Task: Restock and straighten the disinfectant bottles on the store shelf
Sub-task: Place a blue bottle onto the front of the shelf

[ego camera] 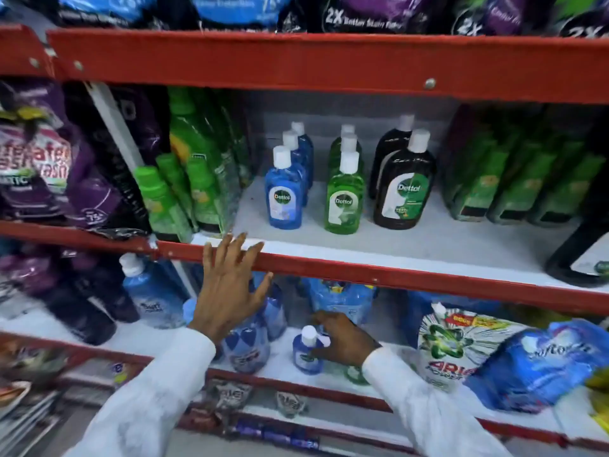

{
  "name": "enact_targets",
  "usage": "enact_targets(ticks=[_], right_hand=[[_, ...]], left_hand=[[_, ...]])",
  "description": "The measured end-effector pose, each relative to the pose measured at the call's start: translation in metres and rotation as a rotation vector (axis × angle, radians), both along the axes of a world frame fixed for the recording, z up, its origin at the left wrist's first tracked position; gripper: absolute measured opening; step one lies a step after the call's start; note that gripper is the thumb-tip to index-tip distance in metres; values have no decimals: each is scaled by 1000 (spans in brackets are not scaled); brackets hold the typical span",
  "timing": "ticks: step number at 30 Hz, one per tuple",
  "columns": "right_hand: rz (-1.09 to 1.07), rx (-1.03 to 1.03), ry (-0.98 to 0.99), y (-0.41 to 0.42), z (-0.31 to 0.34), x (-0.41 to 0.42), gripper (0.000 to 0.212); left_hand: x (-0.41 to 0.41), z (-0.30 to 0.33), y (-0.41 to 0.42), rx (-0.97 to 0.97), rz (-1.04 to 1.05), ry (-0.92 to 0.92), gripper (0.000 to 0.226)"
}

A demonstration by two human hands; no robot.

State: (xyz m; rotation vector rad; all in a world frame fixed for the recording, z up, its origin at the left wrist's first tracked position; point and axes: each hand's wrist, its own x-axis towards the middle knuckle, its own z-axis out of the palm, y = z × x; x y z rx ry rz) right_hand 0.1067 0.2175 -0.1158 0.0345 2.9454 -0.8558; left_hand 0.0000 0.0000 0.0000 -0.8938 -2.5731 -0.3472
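On the middle shelf (412, 249) stand three rows of Dettol bottles with white caps: blue ones (284, 192), green ones (344, 199) and dark brown ones (403, 189). My left hand (230, 285) is spread open, its fingers resting on the red front edge of that shelf. On the shelf below, a small blue Dettol bottle (304, 352) stands upright, and my right hand (342, 341) is curled against its right side, touching it. A small green bottle (356, 374) lies partly hidden under my right wrist.
Green spray bottles (184, 192) lean at the left of the middle shelf; dark green boxes (514, 179) stand at its right. The lower shelf holds blue bottles (151, 291), an Ariel pouch (451, 351) and a blue pouch (540, 364). Purple detergent bags (49, 159) fill the far left.
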Motion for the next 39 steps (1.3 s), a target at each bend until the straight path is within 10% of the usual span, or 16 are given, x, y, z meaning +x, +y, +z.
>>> enact_targets(ticks=[10, 25, 39], right_hand=[[-150, -94, -10, -22, 2, -6, 35], [-241, -268, 533, -32, 269, -35, 49], [-199, -72, 310, -52, 254, -105, 48]], left_hand=[[-11, -2, -24, -48, -49, -80, 73], [-24, -8, -33, 174, -122, -151, 64], [-28, -12, -36, 195, -117, -155, 77]])
